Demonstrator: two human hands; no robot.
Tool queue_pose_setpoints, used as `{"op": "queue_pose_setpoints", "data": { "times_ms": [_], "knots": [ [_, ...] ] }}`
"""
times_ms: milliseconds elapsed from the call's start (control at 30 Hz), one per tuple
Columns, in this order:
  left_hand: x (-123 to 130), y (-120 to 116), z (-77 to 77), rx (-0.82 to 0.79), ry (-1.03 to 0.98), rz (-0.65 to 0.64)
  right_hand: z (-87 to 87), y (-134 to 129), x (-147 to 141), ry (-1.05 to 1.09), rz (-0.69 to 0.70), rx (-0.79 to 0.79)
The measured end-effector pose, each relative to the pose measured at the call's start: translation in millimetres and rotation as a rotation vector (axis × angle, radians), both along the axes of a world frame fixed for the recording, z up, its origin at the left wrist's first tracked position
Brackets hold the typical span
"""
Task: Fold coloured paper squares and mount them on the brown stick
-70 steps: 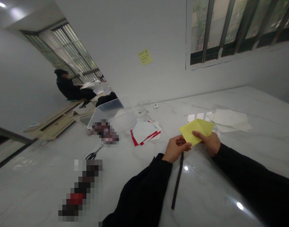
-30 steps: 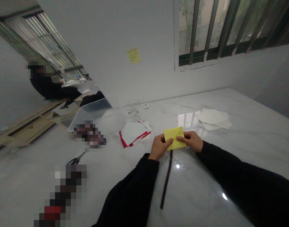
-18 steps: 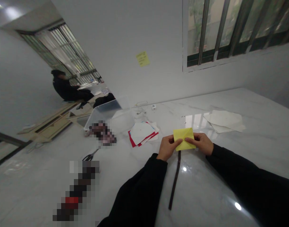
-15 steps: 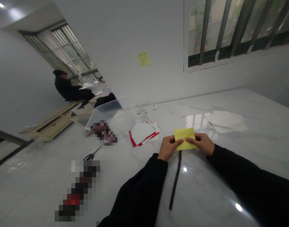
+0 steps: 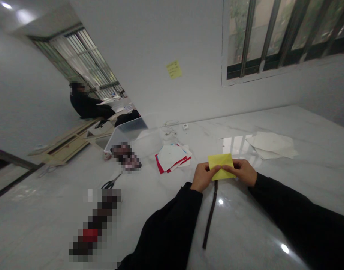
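Our left hand (image 5: 205, 177) and right hand (image 5: 241, 172) pinched one folded yellow paper (image 5: 221, 167); one dark strip (image 5: 210, 213) lay just below it on the marble table (image 5: 315, 165).

Two pixelated shapes on the tabletop (image 5: 315, 176) are too blurred to name: a clump (image 5: 125, 157) beside the clear bin (image 5: 132, 135) and a long one (image 5: 94, 225) near the scissors (image 5: 110, 185). The writing on the sticky note (image 5: 174, 69) and the specks (image 5: 221, 142) are too small to read or identify. The left hand (image 5: 204, 177) and right hand (image 5: 241, 172) hide parts of the yellow paper (image 5: 221, 165), the white sheet (image 5: 169, 157) covers most of the colored stack (image 5: 160, 167), and both sleeves (image 5: 163, 232) (image 5: 298, 217) run out of the picture.
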State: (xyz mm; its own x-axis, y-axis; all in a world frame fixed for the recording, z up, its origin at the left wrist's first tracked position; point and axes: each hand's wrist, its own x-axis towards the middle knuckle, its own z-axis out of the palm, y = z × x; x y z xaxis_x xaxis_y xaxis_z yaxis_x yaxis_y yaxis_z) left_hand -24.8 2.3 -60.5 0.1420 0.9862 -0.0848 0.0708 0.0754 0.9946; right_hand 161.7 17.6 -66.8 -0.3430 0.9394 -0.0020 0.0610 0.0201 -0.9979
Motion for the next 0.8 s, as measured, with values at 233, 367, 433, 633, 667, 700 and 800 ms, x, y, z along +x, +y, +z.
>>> {"op": "queue_pose_setpoints", "data": {
  "times_ms": [233,367,433,633,667,700,800],
  "knots": [
    [1,0,1.5,0.02,-0.015,-0.008,-0.3,0,0,0.003,-0.004,0.016],
    [1,-1,1.9,0.019,-0.02,-0.009,-0.6,0,0,-0.001,0.003,0.01],
    [0,-1,2.1,0.017,-0.017,-0.022,-0.7,0,0,-0.002,0.01,0.012],
    [-2,-2,3.4,0.052,0.089,-0.077,-5.7,3,1,0.023,-0.037,-0.012],
    [-2,-2,3.5,0.053,0.105,-0.094,-7.3,3,1,0.023,-0.065,-0.023],
    [-2,-3,3.4,0.051,0.115,-0.112,-8.8,4,1,0.02,-0.089,-0.033],
    [-1,-4,2.8,0.04,0.12,-0.152,-12.1,6,3,0.009,-0.117,-0.046]
  ]
}}
